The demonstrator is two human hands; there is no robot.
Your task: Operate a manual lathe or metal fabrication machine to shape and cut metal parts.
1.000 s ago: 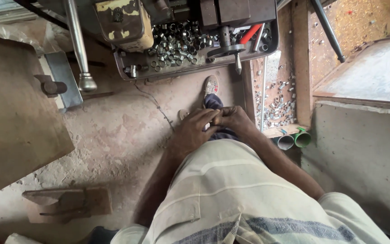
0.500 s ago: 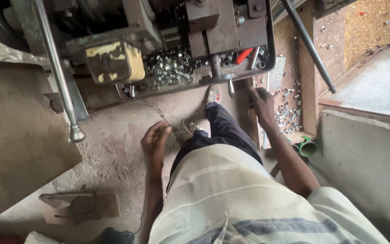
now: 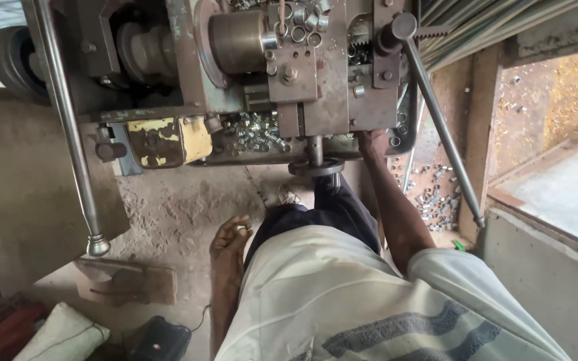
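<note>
Your right hand (image 3: 371,142) reaches up to the machine (image 3: 316,80), its fingers pressed against the lower edge of the rusty metal plate; I cannot tell whether they grip anything. Just left of those fingers sits the round handwheel (image 3: 316,167). Your left hand (image 3: 231,235) hangs low beside your thigh, fingers curled loosely around a small metal piece (image 3: 240,228).

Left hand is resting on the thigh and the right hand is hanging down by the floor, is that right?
Not quite. In the head view the right hand is raised, reaching to the lower edge of the machine, not hanging by the floor. The left hand does rest by the thigh.
</note>
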